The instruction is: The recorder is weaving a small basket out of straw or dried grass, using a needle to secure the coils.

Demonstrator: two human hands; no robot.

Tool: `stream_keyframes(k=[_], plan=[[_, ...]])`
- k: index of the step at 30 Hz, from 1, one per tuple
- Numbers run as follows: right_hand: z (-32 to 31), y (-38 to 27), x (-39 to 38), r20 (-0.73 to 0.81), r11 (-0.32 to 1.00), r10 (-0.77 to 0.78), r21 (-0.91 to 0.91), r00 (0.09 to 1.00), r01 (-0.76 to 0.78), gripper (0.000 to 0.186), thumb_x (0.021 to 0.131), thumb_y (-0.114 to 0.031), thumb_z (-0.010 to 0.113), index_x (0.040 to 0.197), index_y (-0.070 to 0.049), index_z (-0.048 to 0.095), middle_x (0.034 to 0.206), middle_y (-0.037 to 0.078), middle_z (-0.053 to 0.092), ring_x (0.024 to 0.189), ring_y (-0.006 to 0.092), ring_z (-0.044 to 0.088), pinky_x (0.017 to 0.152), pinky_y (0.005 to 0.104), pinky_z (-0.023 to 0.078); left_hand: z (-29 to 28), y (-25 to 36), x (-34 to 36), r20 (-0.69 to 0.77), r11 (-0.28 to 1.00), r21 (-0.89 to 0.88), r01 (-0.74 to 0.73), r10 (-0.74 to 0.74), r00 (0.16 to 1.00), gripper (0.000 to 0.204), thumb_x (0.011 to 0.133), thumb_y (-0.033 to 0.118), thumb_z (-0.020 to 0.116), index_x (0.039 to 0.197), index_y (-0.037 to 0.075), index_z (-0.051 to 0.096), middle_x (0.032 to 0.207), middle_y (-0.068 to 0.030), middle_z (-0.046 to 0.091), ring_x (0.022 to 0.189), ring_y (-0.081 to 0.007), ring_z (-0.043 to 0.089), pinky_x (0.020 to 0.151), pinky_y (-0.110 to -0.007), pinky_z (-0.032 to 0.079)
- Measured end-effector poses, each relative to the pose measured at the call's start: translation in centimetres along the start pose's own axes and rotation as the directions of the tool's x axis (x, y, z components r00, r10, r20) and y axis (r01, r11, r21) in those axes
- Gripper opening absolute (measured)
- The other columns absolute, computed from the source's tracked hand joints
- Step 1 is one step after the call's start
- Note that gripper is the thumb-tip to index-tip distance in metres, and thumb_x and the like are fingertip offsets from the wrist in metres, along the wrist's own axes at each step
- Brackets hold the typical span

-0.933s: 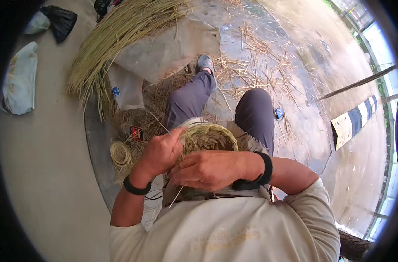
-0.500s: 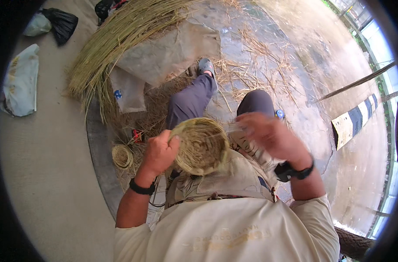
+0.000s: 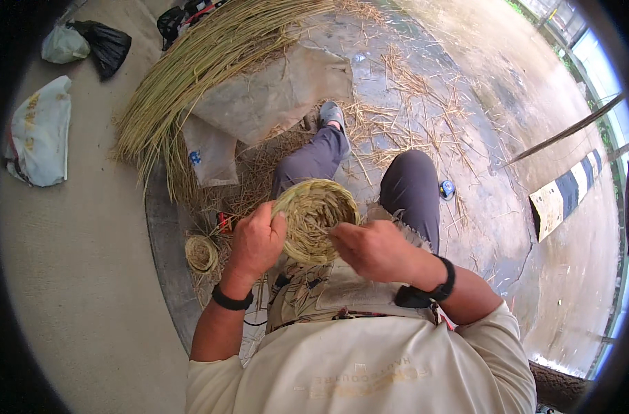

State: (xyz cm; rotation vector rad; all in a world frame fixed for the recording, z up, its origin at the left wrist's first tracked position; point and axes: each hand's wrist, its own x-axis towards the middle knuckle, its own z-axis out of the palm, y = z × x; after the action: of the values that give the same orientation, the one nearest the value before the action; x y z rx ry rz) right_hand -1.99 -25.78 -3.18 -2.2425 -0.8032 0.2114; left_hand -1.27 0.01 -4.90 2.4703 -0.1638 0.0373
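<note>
A round woven straw basket (image 3: pixel 311 212) is held over my lap with its hollow facing up. My left hand (image 3: pixel 258 243) grips its left rim, thumb on top. My right hand (image 3: pixel 375 250) is closed at the lower right of the basket, fingertips at a thin pale strand across the opening; whether they pinch that strand I cannot make out clearly. A smaller straw basket (image 3: pixel 201 252) lies on the ground at lower left, near a red-handled tool (image 3: pixel 224 222).
A long bundle of straw (image 3: pixel 190 76) and plastic sheeting (image 3: pixel 273 90) lie ahead, with loose straw around. Bags (image 3: pixel 38 131) sit at left. A blue tape measure (image 3: pixel 447 190), a striped board (image 3: pixel 563 196) and a pole (image 3: pixel 563 130) are at right.
The basket has turned to show its inside. My right hand swung out to the right, then came back to the basket's right side. My left hand stays on the rim.
</note>
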Motion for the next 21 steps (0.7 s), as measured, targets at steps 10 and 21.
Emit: stream_keyframes(k=[10,21], plan=[[0.7,-0.4,1.3,0.015,0.998,0.059,0.000,0.998,-0.059,0.017,0.098,-0.022,0.061,0.096,-0.006,0.060,0.066,0.020,0.065,0.064,0.0443,0.068,0.058,0.0558,0.054,0.5,0.8,0.3,-0.011,0.996,-0.018,-0.088,0.087,0.996,0.020,0.099,0.015,0.062,0.106,-0.004,0.064,0.083,-0.0267,0.067,0.081,-0.0454,0.070,0.068,-0.048,0.054],[3.7,0.5,2.2,-0.096,0.998,0.056,0.021,0.994,-0.054,0.012,0.096,-0.012,0.064,0.102,-0.003,0.061,0.072,0.019,0.061,0.063,0.0429,0.065,0.056,0.0519,0.052,1.7,2.4,0.0,-0.151,0.996,0.073,-0.049,0.060,0.987,0.019,0.096,0.016,0.065,0.098,-0.002,0.060,0.081,-0.0264,0.067,0.074,-0.0475,0.068,0.063,-0.053,0.055]])
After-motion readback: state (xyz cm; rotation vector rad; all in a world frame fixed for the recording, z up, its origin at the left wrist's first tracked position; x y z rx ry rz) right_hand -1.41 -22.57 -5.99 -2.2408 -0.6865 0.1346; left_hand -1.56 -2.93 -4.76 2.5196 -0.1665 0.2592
